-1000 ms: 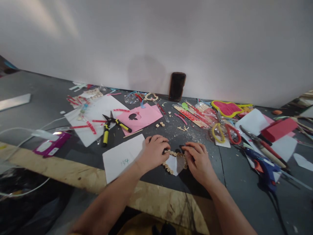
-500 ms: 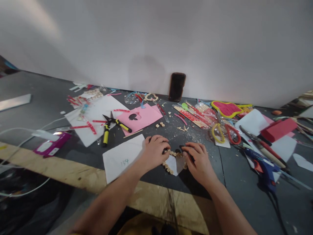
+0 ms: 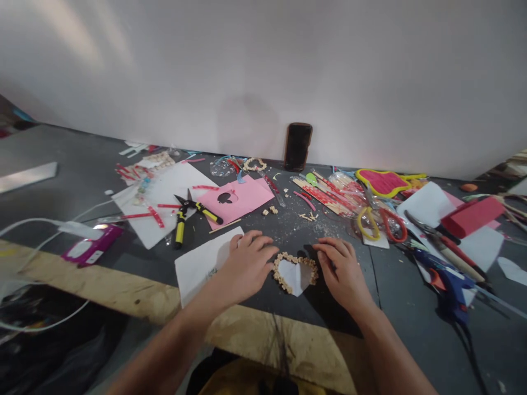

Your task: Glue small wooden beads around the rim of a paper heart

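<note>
A white paper heart (image 3: 295, 277) lies flat on the dark table, with small pale wooden pieces (image 3: 282, 281) along its top and sides; its lower tip has none. At its left, partly over a white sheet with green writing (image 3: 193, 269), my left hand (image 3: 249, 260) rests with fingers apart and nothing in them. My right hand (image 3: 340, 269) is just right of the heart, fingers loosely bent and apart, holding nothing visible. A few loose wooden pieces (image 3: 270, 210) lie beyond the hands.
Yellow-black pliers (image 3: 180, 227) and pink card (image 3: 239, 200) lie ahead on the left. A phone (image 3: 298, 146) leans on the wall. Scissors (image 3: 393, 225), a blue glue gun (image 3: 450, 291) and red-handled pliers (image 3: 461, 255) are on the right. A purple power strip (image 3: 93, 247) with cables sits left.
Both hands have moved outward from the heart, the left one leftward and the right one rightward. More of the heart's wooden edging now shows.
</note>
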### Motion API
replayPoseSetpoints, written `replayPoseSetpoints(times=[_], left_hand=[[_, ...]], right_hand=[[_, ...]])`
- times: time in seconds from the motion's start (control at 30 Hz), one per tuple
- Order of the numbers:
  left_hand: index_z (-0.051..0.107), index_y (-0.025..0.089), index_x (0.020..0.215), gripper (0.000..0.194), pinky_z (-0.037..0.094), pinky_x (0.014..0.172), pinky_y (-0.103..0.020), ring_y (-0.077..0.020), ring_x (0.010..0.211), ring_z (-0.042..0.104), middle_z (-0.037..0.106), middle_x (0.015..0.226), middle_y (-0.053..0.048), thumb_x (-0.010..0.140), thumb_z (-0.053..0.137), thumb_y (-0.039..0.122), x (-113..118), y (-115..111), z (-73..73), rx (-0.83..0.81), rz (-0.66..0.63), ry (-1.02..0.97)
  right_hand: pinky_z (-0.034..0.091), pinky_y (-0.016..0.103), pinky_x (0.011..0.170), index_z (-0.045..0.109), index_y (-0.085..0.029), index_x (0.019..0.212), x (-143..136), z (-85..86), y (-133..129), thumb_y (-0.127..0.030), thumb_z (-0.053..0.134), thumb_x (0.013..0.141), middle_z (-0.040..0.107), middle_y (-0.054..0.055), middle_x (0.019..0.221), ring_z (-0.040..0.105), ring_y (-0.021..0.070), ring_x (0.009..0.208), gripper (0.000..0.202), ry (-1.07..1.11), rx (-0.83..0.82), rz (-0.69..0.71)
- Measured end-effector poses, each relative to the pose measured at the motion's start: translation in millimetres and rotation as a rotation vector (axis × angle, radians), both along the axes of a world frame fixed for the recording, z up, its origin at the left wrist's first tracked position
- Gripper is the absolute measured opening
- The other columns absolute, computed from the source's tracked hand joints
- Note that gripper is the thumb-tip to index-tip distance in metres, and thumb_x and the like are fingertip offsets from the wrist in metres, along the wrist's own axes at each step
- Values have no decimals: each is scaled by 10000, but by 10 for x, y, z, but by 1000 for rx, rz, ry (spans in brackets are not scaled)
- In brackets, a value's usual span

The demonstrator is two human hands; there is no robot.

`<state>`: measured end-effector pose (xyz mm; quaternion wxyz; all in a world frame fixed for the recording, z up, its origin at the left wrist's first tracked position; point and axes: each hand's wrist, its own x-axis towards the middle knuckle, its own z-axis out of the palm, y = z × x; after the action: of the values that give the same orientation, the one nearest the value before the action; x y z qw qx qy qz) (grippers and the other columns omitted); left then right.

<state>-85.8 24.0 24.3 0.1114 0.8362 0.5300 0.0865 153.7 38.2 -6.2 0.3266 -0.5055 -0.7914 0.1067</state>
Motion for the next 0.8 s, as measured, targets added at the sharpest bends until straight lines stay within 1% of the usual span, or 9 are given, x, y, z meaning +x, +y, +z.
replayPoseSetpoints(times=[0.07,0.2,0.3,0.37,0.43,0.5,0.57,0.63,0.8], left_hand=[[520,264,1222,340,281,1016,-488,-266,1258,361,533,1285,-44,905,439,356,-33,-143,-39,18,-27,5],[414,217,1339,517,225,1064,-507,-279,1326,293,452,1382,-90,902,396,492,-76,-387,-228,62,-34,16],[428,207,1337,524,202,1077,-517,-289,1344,269,450,1387,-93,892,426,484,-98,-486,-331,99,16,20],[452,211,1320,469,196,1081,-515,-290,1347,265,459,1380,-90,898,446,416,-122,-512,-351,122,58,20],[477,219,1296,415,191,1084,-511,-284,1345,273,470,1370,-84,899,449,339,-163,-516,-347,140,90,19],[512,228,1256,373,192,1084,-511,-278,1340,286,481,1358,-77,892,446,275,-219,-504,-330,160,106,18],[540,229,1216,350,209,1078,-513,-277,1329,306,487,1344,-79,881,439,216,-282,-474,-307,182,106,17],[550,222,1194,347,242,1068,-506,-274,1305,338,490,1330,-90,871,432,177,-339,-415,-268,202,93,8],[520,186,1206,338,359,1009,-417,-244,1176,460,535,1224,-104,879,438,208,-374,-38,-89,205,40,-57]], right_hand=[[437,428,878,627,-207,978,36,56,4,-240,440,897,608,93,1027,507,226,1006,207,19,10,-25],[430,433,893,615,-220,995,125,289,-73,-265,431,896,594,96,1073,517,232,1029,213,15,35,-98],[439,428,882,604,-245,1045,201,461,-251,-284,415,891,591,96,1100,532,243,1039,246,-25,43,-105],[466,404,843,607,-257,1040,259,491,-419,-307,428,877,605,94,1087,567,243,1005,247,-40,40,-118],[501,355,772,610,-256,1013,326,431,-599,-331,438,869,645,82,1011,622,224,910,237,-32,12,-163],[518,274,624,601,-254,1012,394,307,-764,-336,424,874,679,33,805,658,173,704,239,-24,-88,-225],[480,220,479,604,-242,992,451,169,-892,-349,411,868,645,-10,634,620,133,511,253,-17,-167,-297],[444,202,409,607,-227,984,486,64,-976,-357,403,856,604,-33,541,569,116,405,274,-5,-188,-363],[420,226,372,628,-226,931,497,-9,-1027,-400,402,847,690,20,664,595,146,414,298,-2,-149,-511]])
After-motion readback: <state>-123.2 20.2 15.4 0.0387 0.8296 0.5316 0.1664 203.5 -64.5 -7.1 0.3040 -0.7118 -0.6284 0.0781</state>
